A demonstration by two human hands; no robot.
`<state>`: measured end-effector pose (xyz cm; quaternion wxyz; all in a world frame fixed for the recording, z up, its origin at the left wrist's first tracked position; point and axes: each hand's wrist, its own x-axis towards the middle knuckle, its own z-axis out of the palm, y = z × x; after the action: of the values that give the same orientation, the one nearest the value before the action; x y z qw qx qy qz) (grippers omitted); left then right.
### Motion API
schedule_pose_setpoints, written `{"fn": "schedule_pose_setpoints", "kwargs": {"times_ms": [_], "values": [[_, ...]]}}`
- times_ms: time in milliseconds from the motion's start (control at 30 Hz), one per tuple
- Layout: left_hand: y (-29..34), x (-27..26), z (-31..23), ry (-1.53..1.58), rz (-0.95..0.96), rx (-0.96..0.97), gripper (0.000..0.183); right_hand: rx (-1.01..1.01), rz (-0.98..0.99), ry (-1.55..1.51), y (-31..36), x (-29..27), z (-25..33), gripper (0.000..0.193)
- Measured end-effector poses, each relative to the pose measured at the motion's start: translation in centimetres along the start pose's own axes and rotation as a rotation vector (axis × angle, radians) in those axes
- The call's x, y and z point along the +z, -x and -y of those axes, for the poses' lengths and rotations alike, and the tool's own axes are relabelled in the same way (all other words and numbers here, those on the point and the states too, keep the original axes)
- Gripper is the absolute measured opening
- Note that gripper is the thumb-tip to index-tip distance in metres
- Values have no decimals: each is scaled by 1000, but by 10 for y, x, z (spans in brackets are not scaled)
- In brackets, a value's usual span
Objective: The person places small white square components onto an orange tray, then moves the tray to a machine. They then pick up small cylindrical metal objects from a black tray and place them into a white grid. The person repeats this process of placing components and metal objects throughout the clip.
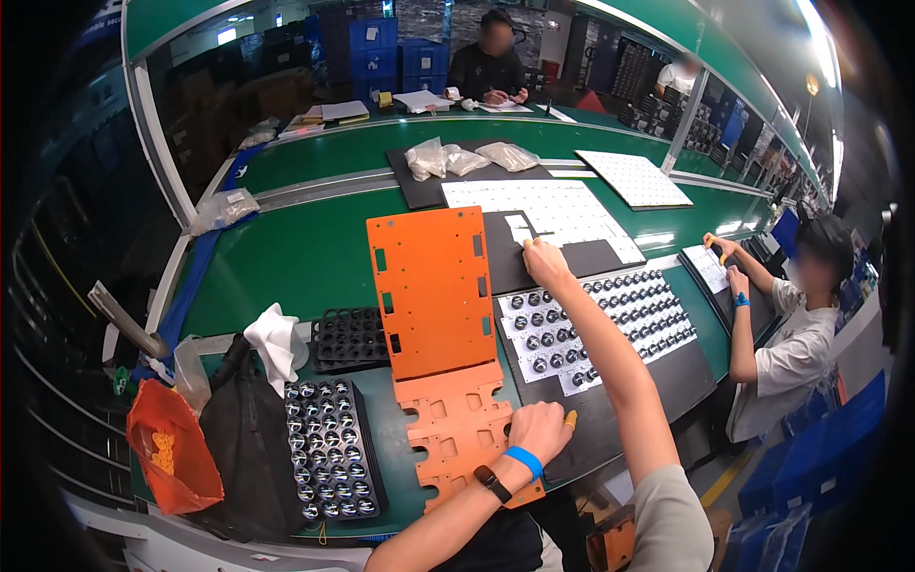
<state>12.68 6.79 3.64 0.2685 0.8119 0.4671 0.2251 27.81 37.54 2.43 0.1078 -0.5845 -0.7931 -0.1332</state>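
My left hand point(539, 429), with a blue wristband and a dark watch, is closed at the right edge of the lower plate point(443, 429) of an orange hinged fixture. A yellow finger cover shows on it, and whatever its fingers hold is hidden. The fixture's orange lid point(429, 296) stands raised behind that plate. My right hand point(546, 264) reaches far forward, its fingertips pinched at the lower edge of a small white plate point(518, 227) on black foam. Below my right forearm are rows of white plates bearing round black lens-like parts point(624, 315) on a dark board.
Left of the fixture sit a tray of shiny round parts point(324, 448), a black tray point(348, 338) and an orange bag point(167, 458). White sheets point(562, 210) and plastic bags point(467, 160) lie farther back. A co-worker point(801, 324) works at the right; another person sits opposite.
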Motion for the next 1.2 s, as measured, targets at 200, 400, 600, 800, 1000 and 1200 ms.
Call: {"fn": "schedule_pose_setpoints", "kwargs": {"times_ms": [200,400,600,800,1000,1200], "values": [[0,0,0,9,0,1,31,49,-17,-2,2,3,8,18],[-1,0,0,5,10,7,30,167,-38,-80,4,5,9,16],[0,-1,1,-4,19,0,30,159,0,-117,-1,1,7,12],[0,-1,-1,-1,31,-11,30,36,-18,-62,-7,4,-1,26],[0,-1,1,-1,28,-17,30,12,80,-6,-11,-11,5,30],[0,1,1,4,6,-6,31,-53,53,-19,-6,-15,-6,32]]}}
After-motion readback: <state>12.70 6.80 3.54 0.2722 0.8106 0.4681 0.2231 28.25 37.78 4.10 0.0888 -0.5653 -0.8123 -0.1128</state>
